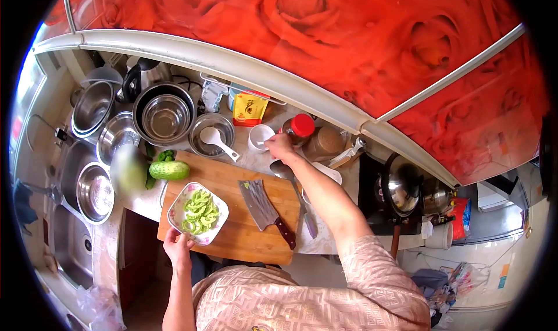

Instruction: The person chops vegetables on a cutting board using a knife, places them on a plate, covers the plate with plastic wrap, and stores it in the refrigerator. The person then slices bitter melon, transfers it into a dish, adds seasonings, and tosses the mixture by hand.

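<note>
My left hand [178, 246] grips the near rim of a white square dish [173, 214] with a floral edge, tilted above the cutting board. Pale green curved vegetable slices [201, 212] lie in it. My right hand [281, 147] reaches to a white cup [256, 134], its fingers pinched on what looks like a small white handle at the cup's mouth. A cleaver [258, 206] with a dark handle rests flat on the wooden cutting board [232, 174]. Just left of the board is a whole pale green vegetable [169, 170].
Behind the board stand a metal bowl [229, 127] with a white ladle [212, 136], a yellow-red packet [250, 109] and a red-lidded jar [302, 125]. Steel bowls [165, 117] and a sink [72, 238] are at left. A wok [402, 185] sits right. Red cabinets [325, 40] overhang the counter.
</note>
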Demonstrator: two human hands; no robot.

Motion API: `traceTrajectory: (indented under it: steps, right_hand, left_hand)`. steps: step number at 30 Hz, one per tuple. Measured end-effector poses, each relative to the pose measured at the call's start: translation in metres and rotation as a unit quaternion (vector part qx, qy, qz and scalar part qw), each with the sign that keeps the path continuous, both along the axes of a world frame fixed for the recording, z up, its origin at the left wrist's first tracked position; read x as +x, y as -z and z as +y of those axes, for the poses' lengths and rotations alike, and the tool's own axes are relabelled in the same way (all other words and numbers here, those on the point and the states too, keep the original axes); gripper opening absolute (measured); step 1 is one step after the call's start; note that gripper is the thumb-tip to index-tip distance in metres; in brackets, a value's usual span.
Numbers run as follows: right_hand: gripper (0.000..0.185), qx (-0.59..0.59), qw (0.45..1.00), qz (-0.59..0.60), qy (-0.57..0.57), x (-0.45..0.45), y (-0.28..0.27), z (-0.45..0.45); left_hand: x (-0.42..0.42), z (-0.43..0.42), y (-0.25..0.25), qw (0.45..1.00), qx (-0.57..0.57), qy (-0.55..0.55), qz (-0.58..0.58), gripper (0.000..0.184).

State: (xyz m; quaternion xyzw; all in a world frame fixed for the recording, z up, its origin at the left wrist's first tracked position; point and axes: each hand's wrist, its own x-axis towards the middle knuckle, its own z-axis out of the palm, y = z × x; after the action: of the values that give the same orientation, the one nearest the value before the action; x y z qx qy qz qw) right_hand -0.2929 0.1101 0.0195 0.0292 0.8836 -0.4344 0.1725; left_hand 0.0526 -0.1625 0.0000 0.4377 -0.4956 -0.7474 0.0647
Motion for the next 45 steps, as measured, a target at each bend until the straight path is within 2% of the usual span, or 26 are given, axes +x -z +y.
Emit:
traceTrajectory:
  steps: [7, 11, 13, 14, 17, 20, 25, 34, 39, 41, 45]
  right_hand:
    - [0.018, -0.108, 0.99, 0.0, 0.09, 0.011, -0.003, 0.012]
    - [0.016, -0.11, 0.988, 0.006, 0.11, 0.018, -0.008, 0.017]
    - [0.013, -0.202, 0.964, -0.048, 0.167, 0.021, -0.013, 0.02]
    - [0.013, -0.204, 0.963, -0.049, 0.167, 0.024, -0.017, 0.021]
    - [0.011, -0.309, 0.93, -0.098, 0.175, 0.036, -0.032, 0.022]
    - [0.012, -0.331, 0.93, -0.114, 0.108, 0.066, -0.065, 0.012]
    - [0.019, -0.26, 0.962, -0.075, -0.023, 0.12, -0.082, -0.014]
    - [0.02, -0.185, 0.977, 0.025, -0.1, 0.152, -0.072, -0.025]
    - [0.019, -0.175, 0.976, 0.061, -0.112, 0.161, -0.073, -0.027]
    - [0.019, -0.221, 0.972, -0.006, -0.076, 0.162, -0.068, -0.027]
    - [0.018, -0.265, 0.962, -0.039, -0.041, 0.163, -0.065, -0.027]
  left_hand:
    - [-0.013, 0.01, -0.01, 0.998, 0.063, -0.013, 0.015, 0.03]
    - [-0.021, 0.011, -0.009, 0.997, 0.075, 0.019, 0.022, 0.025]
    - [-0.027, 0.016, -0.01, 0.996, 0.081, 0.025, 0.021, 0.024]
    - [-0.03, 0.017, -0.012, 0.995, 0.089, 0.028, 0.02, 0.024]
    - [-0.039, 0.02, -0.004, 0.993, 0.102, 0.062, 0.013, 0.022]
    - [-0.053, 0.028, -0.016, 0.991, 0.118, 0.067, 0.023, 0.021]
    - [-0.065, 0.034, -0.031, 0.99, 0.112, 0.086, 0.011, 0.022]
    - [-0.066, 0.032, -0.035, 0.991, 0.1, 0.087, 0.026, 0.022]
    - [-0.068, 0.034, -0.033, 0.991, 0.098, 0.088, 0.028, 0.023]
    - [-0.069, 0.035, -0.033, 0.991, 0.098, 0.087, 0.024, 0.024]
    - [-0.07, 0.037, -0.038, 0.991, 0.104, 0.082, 0.028, 0.026]
